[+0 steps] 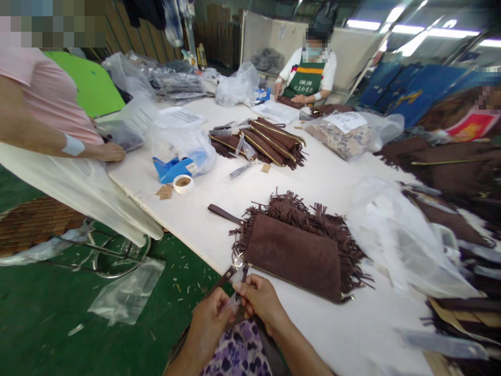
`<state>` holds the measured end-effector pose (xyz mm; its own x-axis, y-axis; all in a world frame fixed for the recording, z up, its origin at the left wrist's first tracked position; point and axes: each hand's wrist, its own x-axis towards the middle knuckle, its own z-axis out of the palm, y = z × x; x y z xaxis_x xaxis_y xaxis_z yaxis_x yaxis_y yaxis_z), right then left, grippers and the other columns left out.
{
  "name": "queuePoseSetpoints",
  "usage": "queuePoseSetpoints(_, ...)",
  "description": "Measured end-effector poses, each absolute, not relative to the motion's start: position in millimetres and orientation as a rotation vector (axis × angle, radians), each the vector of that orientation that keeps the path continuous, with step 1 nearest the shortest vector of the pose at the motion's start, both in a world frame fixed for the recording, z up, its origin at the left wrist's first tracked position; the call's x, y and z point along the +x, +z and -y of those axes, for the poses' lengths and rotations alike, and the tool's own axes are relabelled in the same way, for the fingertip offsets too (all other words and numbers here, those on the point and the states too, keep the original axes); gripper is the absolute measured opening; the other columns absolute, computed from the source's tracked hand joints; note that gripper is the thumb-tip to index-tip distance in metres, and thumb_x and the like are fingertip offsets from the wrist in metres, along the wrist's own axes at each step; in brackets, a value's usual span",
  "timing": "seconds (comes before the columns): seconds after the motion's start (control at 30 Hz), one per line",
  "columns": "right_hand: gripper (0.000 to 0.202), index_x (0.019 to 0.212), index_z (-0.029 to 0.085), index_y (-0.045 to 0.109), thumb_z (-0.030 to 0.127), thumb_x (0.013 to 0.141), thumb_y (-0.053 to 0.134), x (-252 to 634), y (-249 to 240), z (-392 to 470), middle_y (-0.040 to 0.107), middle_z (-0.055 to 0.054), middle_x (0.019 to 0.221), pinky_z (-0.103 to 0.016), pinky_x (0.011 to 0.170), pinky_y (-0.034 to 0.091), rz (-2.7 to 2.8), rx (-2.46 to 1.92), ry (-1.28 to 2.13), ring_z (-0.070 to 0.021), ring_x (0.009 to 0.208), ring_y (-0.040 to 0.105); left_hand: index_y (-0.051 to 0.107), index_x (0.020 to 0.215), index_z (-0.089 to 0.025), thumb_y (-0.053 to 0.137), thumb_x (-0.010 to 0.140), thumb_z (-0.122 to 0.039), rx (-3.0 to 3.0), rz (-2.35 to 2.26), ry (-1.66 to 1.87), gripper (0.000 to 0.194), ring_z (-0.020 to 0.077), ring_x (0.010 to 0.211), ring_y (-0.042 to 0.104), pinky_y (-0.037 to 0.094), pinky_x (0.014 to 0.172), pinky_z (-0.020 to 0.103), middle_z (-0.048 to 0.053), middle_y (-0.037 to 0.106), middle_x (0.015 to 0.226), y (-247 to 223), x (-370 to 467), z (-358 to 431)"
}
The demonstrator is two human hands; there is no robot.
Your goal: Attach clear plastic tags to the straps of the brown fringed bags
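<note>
A dark brown suede clutch bag [291,256] with fringe lies flat on the white table in front of me. A wrist strap [223,209] sticks out from its far left corner. My left hand [211,318] is closed, pinching a small piece of clear plastic [234,300] at the table's near edge. Beside it, my right hand [262,303] is closed on a thin dark brown strap that hangs from the bag's near left corner. A metal ring [238,260] and a second brown strap [224,279] are at that corner.
Several fringed pouches [270,142] lie across the table, near a blue tape dispenser [176,168] and a white round tub [183,184]. Crumpled clear plastic [395,230] and more brown bags [454,162] are at right. A co-worker [309,73] sits opposite; another person [50,104] stands left.
</note>
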<state>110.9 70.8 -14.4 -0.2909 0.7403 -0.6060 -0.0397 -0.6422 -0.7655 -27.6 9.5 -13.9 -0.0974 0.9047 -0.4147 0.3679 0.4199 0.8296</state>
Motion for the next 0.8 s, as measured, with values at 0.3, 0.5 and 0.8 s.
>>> queuePoseSetpoints(0.3,0.045,0.066,0.021,0.043,0.053,0.063,0.074,111.5,-12.1,-72.3,0.050,0.009,0.042,-0.019,0.032,0.033,0.839,-1.437,1.998,-0.0053,0.030,0.033,0.050,0.072,-0.019,0.060,0.081,-0.042,0.754,-1.331,0.935,0.027,0.0154,0.054,0.056,0.042,0.053,0.026,0.000,0.066,0.062,-32.4,-16.9,-1.5)
queuePoseSetpoints(0.5,0.045,0.064,0.021,0.043,0.053,0.063,0.074,109.4,-15.3,-71.8,0.051,0.009,0.042,-0.019,0.031,0.032,0.826,-1.440,1.978,-0.0050,0.029,0.032,0.053,0.072,-0.018,0.061,0.081,-0.045,0.737,-1.376,0.963,0.030,0.0171,0.056,0.059,0.042,0.055,0.027,0.002,0.068,0.062,-36.0,-17.9,4.1)
queuePoseSetpoints(0.8,0.044,0.063,0.022,0.040,0.052,0.065,0.072,105.4,-17.3,-69.4,0.050,0.009,0.042,-0.019,0.031,0.031,0.886,-1.492,1.905,-0.0056,0.030,0.033,0.057,0.071,-0.017,0.062,0.079,-0.052,0.733,-1.490,0.959,0.036,0.0180,0.060,0.060,0.044,0.058,0.026,0.001,0.066,0.062,-29.8,-13.9,7.8)
